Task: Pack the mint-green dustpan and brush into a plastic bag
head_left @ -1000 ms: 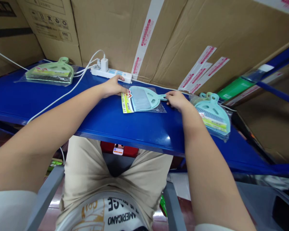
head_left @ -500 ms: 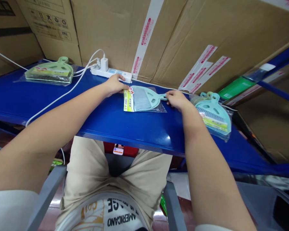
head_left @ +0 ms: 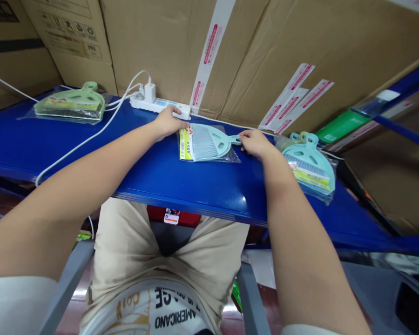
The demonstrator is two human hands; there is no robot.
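A light blue dustpan and brush set (head_left: pixel 219 144) in a clear bag lies flat on the blue table (head_left: pixel 181 179), its handle to the right and its yellow-green label at the left end. My right hand (head_left: pixel 254 142) is closed on the tip of the handle. At the label's upper corner, my left hand (head_left: pixel 168 123) touches the bag; a gap shows between its thumb and a finger, and the other fingers are hidden.
Packaged blue dustpan sets (head_left: pixel 310 167) lie right, a pale green set (head_left: pixel 71 103) left. Behind are a power strip (head_left: pixel 160 106) with white cables and a cardboard wall (head_left: pixel 153 42). A green-labelled bottle (head_left: pixel 345 126) lies back right. A phone (head_left: pixel 172 216) shows below the table edge.
The view has shifted very slightly. Both hands and the dustpan set keep almost the same places.
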